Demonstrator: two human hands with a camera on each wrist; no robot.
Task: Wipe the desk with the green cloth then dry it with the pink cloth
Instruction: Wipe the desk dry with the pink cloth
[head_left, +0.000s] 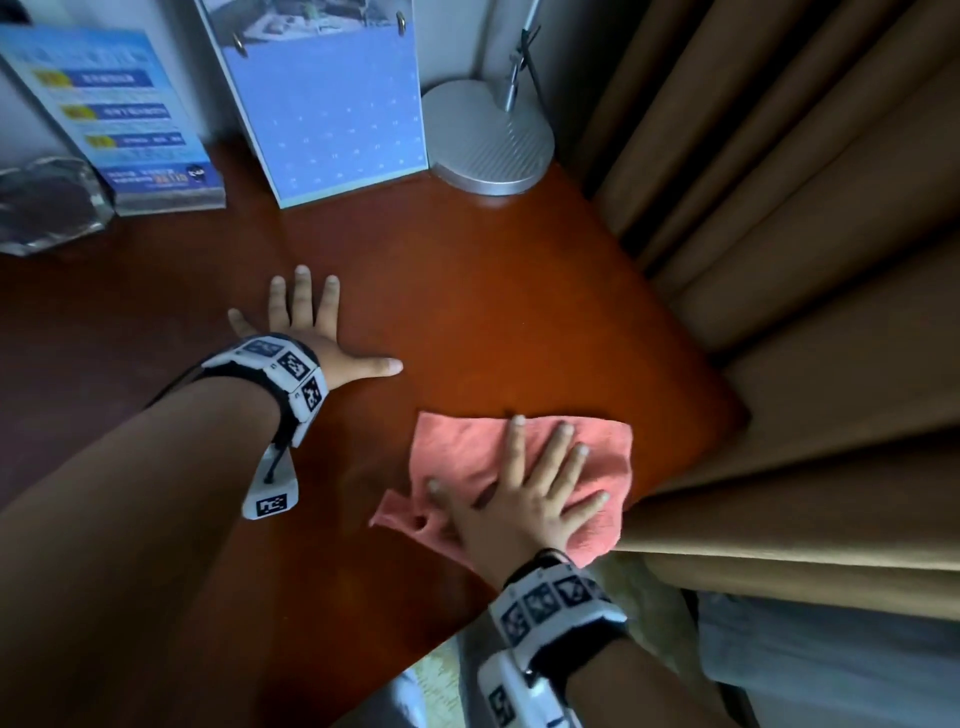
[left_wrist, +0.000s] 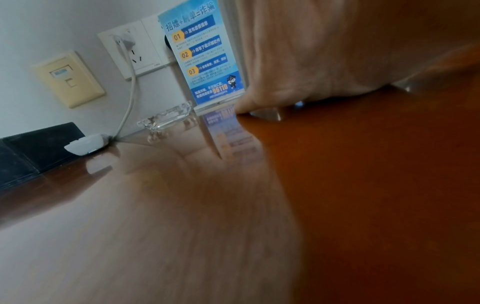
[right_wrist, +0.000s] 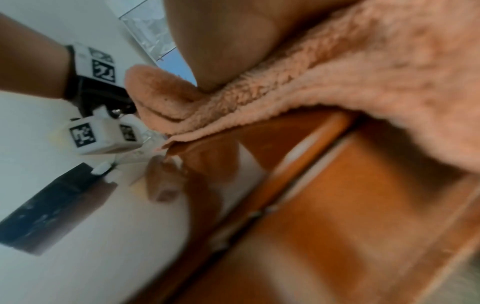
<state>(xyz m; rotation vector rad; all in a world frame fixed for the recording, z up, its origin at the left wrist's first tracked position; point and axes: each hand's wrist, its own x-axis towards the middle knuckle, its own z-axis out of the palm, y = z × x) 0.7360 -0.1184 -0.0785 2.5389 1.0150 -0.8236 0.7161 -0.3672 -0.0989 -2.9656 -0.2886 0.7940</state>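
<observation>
The pink cloth (head_left: 467, 457) lies spread on the glossy brown desk (head_left: 467, 291) near its front right corner. My right hand (head_left: 524, 493) presses flat on the cloth with straight, spread fingers. The right wrist view shows the same pink cloth (right_wrist: 363, 86) bunched under my palm at the desk edge. My left hand (head_left: 311, 332) rests flat on the bare desk to the left of the cloth, fingers spread, holding nothing. In the left wrist view my left hand (left_wrist: 324, 51) is a blur above the wood. No green cloth is in view.
At the back stand a blue leaflet holder (head_left: 114, 114), a blue calendar (head_left: 332, 114), a silver lamp base (head_left: 488, 140) and a glass ashtray (head_left: 47, 202). Brown curtains (head_left: 805, 260) hang against the desk's right edge. A charger and cable (left_wrist: 85, 144) lie by the wall sockets.
</observation>
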